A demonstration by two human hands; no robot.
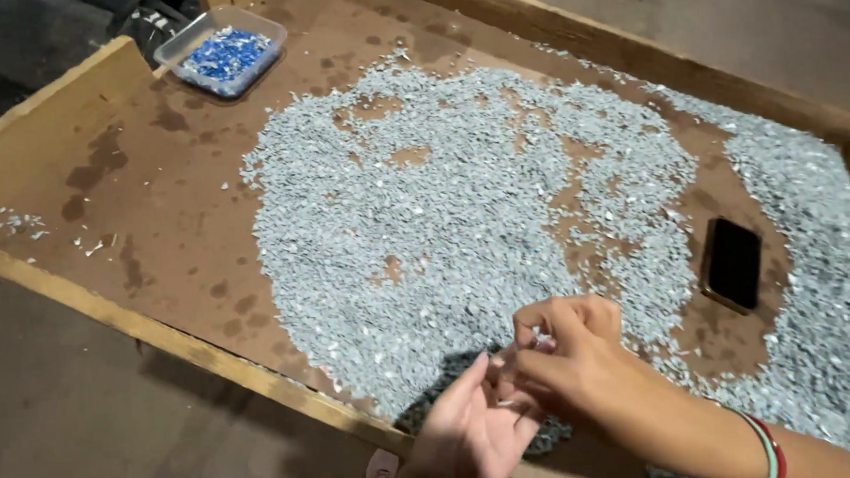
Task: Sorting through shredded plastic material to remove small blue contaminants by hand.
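Observed: a shallow wooden tray (68, 88) carries a wide spread of pale grey-blue plastic chips (463, 218). The right hand (566, 348) is held over the near edge of that spread with thumb and forefinger pinched on a small pale fragment (541, 338); its exact kind is hard to make out at this size. The left hand (474, 430) lies just beneath, palm up and fingers loosely spread, gripping nothing, seemingly cupped to receive. A clear container of blue chips (226, 53) stands at the far corner, well apart from both hands. A dark phone (733, 264) rests on bare board among the chips.

Assessment: picking is best done with a light fingertip pinch, close above the open palm, so that a dropped piece lands in the hand and not back in the heap
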